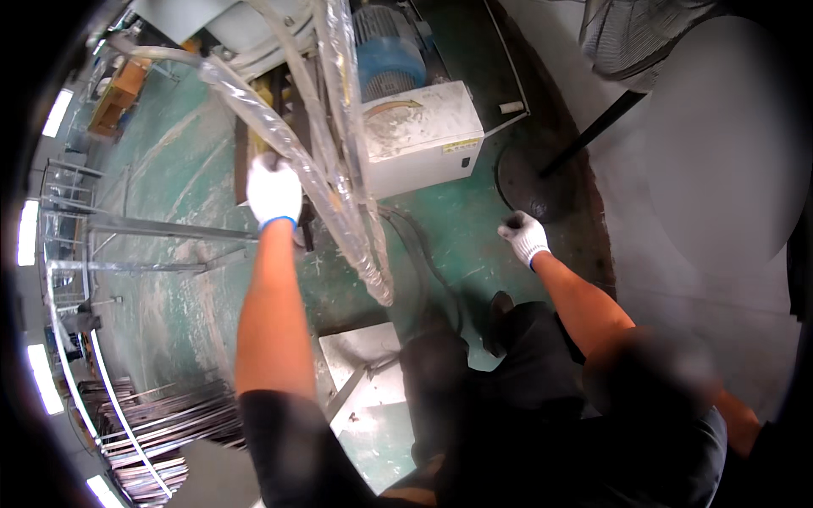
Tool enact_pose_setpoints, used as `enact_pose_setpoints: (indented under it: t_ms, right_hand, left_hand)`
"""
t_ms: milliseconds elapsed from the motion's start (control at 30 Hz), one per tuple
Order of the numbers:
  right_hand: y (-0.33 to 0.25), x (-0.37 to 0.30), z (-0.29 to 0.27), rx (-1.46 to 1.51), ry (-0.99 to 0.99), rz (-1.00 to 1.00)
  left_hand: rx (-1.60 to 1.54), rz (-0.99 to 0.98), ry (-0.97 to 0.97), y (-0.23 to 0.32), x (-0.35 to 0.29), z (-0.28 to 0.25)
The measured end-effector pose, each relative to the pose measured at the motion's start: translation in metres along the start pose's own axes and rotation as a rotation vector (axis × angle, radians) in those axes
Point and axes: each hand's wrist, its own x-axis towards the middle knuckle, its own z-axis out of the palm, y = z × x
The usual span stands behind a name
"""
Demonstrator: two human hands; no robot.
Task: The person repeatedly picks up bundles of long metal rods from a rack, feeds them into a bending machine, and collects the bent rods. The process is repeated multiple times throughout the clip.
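My left hand (274, 191), in a white knit glove with a blue cuff, reaches forward to the machine's base, left of several hoses wrapped in clear plastic (292, 144). Its darkened fingers look curled against a part there; glare and the hand itself hide what they grip. Over the green floor to the right is my right hand (525, 236), also in a white glove with dirty fingertips. Its fingers are curled in, nothing showing in them, apart from the fan base (533, 182) behind it.
A dusty white metal box (423, 140) stands in front of a blue motor (389, 59). At the right are a pedestal fan (635, 42) and a pale wall (694, 279). Cables (415, 245) cross the floor. Metal rods (161, 432) lie piled at the lower left, near a metal frame (169, 229).
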Motion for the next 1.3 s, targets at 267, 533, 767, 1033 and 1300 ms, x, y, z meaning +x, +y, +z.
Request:
enact_pose_setpoints:
  t_ms: [267,533,767,1033,1300]
  right_hand:
    - [0.120,0.191,0.135,-0.022,0.136,0.084]
    - [0.157,0.310,0.200,0.079,0.273,-0.049]
    - [0.142,0.323,0.189,0.164,0.101,-0.152]
    - [0.135,0.329,0.170,-0.016,0.050,-0.058]
    - [0.126,0.312,0.189,0.189,0.206,0.069]
  left_hand:
    - [0.314,0.226,-0.273,-0.065,0.063,0.102]
    - [0.277,0.356,-0.270,-0.140,0.112,0.198]
    - [-0.050,0.219,-0.609,-0.220,0.175,0.152]
    - [0.187,0.310,-0.257,-0.164,0.105,0.168]
    - [0.741,0.616,-0.122,-0.148,0.093,0.159]
